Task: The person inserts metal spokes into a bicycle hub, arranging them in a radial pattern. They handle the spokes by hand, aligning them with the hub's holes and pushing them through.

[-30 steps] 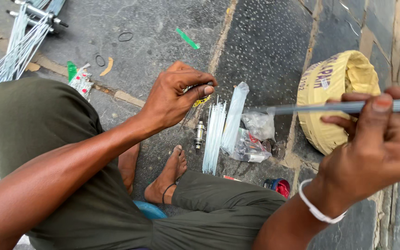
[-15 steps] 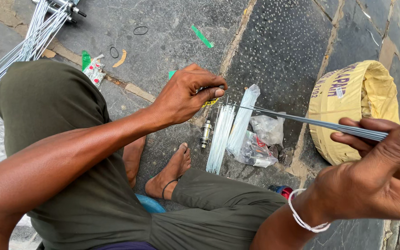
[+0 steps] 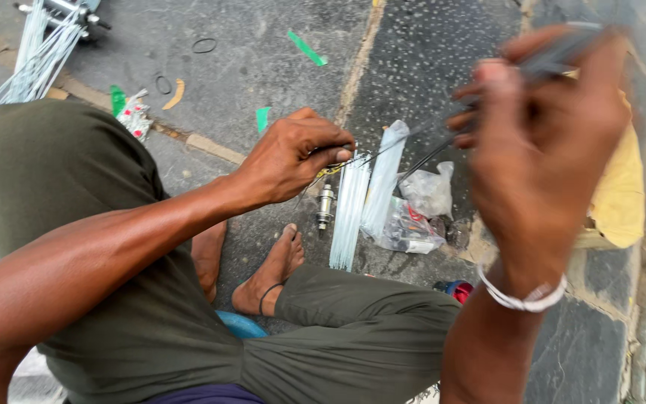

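While the left hand [image 3: 293, 161] pinches the low end of a bundle of thin metal spokes [image 3: 383, 153] just above the stone floor [image 3: 263, 60], the right hand [image 3: 543, 142] is raised close to the camera and closed around the bundle's upper end, blurred there. The spokes run slanted between the 2 hands. Below them lie 2 flat packs of more spokes [image 3: 364, 198], a small metal hub part [image 3: 325, 206] and clear plastic bags [image 3: 420, 206], with a bare foot [image 3: 271, 273] just beside. A yellow sack [image 3: 618, 194] sits toward the floor's right edge. With only fingertips gripping the low end, I judge single spokes could slide out and scatter, or a sharp end could jab the foot.
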